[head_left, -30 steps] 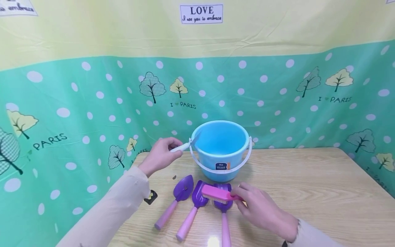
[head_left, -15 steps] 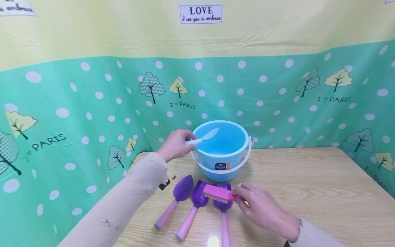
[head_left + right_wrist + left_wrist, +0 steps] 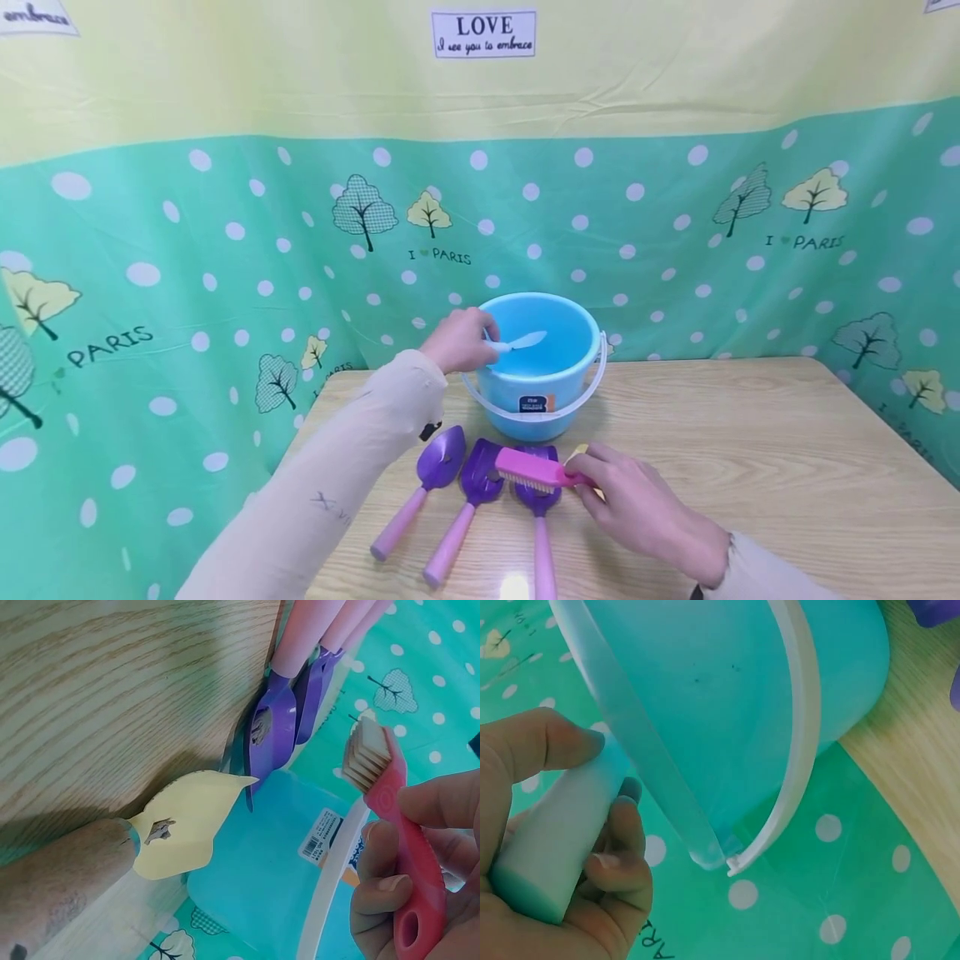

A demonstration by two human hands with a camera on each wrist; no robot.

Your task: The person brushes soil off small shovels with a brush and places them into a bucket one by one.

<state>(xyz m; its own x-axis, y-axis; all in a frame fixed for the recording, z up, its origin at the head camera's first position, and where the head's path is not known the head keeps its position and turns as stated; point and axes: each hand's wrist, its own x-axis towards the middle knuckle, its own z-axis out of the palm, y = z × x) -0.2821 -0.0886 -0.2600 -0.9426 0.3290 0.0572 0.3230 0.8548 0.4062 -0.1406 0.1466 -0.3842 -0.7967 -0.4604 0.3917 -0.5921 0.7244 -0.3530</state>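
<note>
My left hand (image 3: 461, 340) grips the white handle of a small trowel-like tool (image 3: 531, 339) with a narrow pale blade. The blade points over the mouth of a light-blue bucket (image 3: 510, 396), whose white carrying handle hangs down in front. In the left wrist view the thumb and fingers wrap round the tool's thick handle, right beside the bucket's rim. My right hand (image 3: 633, 504) holds a pink brush (image 3: 405, 817), bristles down, above a purple shovel (image 3: 536, 505). Below this hand lies a yellow trowel (image 3: 187, 821) with a wooden handle, mostly hidden in the head view.
Left of that shovel lie a second purple shovel (image 3: 480, 475) and a purple trowel (image 3: 441, 458), both with pink handles toward me. Everything stands on a wooden table (image 3: 720, 450). Behind the bucket and along the sides hangs a green-and-yellow curtain (image 3: 637, 217).
My left hand has moved right, from beside the bucket to its rim, bringing the tool's blade over the opening. My right hand and the brush stay nearly still.
</note>
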